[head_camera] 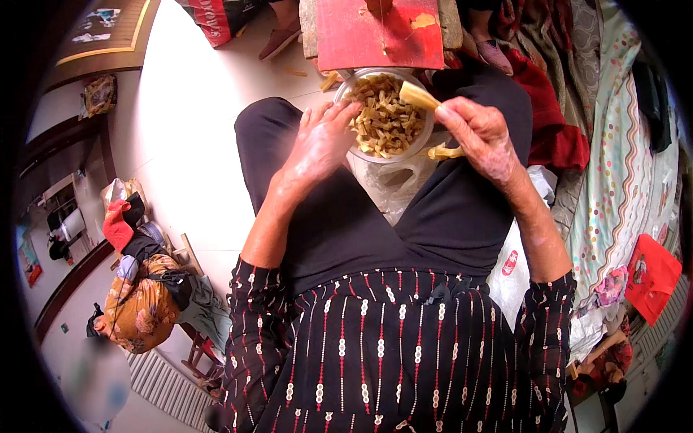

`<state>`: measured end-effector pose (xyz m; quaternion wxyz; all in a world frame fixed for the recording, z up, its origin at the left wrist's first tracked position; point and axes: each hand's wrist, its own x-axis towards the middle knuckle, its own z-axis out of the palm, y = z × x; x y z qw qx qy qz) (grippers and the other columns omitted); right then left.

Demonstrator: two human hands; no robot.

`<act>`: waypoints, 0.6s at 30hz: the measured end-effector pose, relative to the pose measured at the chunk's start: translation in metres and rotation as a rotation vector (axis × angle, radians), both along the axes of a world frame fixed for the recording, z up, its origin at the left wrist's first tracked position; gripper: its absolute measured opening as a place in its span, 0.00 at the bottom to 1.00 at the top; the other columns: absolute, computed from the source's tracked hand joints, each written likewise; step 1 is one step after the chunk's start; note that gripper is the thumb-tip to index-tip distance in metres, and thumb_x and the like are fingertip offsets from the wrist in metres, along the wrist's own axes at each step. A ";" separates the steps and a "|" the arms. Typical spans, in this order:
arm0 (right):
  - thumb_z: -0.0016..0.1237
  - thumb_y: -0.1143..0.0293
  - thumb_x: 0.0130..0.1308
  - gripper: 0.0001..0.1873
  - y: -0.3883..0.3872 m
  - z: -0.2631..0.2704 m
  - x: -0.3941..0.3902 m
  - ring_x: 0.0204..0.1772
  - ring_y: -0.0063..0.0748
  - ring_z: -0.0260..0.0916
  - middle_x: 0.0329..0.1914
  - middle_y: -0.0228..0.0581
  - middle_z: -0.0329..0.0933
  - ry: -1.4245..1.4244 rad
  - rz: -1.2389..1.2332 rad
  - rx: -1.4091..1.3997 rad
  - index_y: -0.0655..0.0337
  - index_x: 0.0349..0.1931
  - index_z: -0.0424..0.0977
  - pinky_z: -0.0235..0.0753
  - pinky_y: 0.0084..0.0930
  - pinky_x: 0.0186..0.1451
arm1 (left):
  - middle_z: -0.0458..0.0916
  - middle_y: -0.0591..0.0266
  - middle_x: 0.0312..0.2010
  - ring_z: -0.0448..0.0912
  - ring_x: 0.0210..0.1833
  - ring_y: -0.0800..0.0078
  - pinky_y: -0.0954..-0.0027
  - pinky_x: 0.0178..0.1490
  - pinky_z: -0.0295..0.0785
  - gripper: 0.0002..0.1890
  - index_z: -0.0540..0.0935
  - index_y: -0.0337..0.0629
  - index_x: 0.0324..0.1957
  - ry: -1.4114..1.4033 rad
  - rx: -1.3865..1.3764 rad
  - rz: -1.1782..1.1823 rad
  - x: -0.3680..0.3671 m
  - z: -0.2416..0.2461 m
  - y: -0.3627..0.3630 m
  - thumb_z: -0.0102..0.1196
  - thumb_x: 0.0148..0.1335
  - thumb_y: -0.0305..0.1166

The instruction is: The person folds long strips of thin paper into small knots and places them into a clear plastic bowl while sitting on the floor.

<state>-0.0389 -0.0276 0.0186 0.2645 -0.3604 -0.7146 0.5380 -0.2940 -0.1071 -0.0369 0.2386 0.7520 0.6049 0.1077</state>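
A round clear plastic container filled with short yellow-brown pieces of what looks like a pickled vegetable stands between the knees, just below the red board. My left hand lies palm down at the container's left rim, its fingertips over the pieces and its fingers nearly straight; nothing shows in it. Between the thumb and fingers of my right hand a pale yellow strip is pinched, its tip above the container's right side. Another yellow strip lies under my right hand near the thigh.
A red board on a wooden bench stands just ahead, with a dark upright object on it. Vegetable scraps lie on the floor. Red cloth and a dotted bedcover are at the right. Other people sit at both sides; one's shoes show ahead.
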 end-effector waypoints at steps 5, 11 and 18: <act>0.43 0.75 0.66 0.06 -0.029 -0.005 0.000 0.24 0.41 0.72 0.22 0.47 0.69 0.020 0.133 0.271 0.70 0.34 0.71 0.68 0.30 0.28 | 0.73 0.47 0.52 0.71 0.54 0.52 0.63 0.57 0.66 0.21 0.70 0.34 0.55 -0.353 0.053 0.139 -0.001 0.033 -0.020 0.53 0.58 0.24; 0.43 0.73 0.65 0.06 -0.070 -0.002 -0.007 0.24 0.49 0.70 0.20 0.49 0.66 -0.041 0.299 0.058 0.66 0.31 0.68 0.65 0.38 0.26 | 0.75 0.43 0.48 0.75 0.49 0.48 0.59 0.53 0.70 0.20 0.72 0.33 0.53 -0.505 0.096 0.046 0.020 0.072 -0.051 0.55 0.58 0.25; 0.44 0.69 0.66 0.08 -0.085 0.002 -0.011 0.30 0.53 0.71 0.26 0.50 0.71 -0.018 0.437 -0.021 0.65 0.33 0.68 0.69 0.41 0.32 | 0.73 0.55 0.24 0.73 0.27 0.56 0.60 0.29 0.68 0.09 0.74 0.34 0.35 -0.559 -0.048 -0.205 0.026 0.069 -0.071 0.57 0.51 0.19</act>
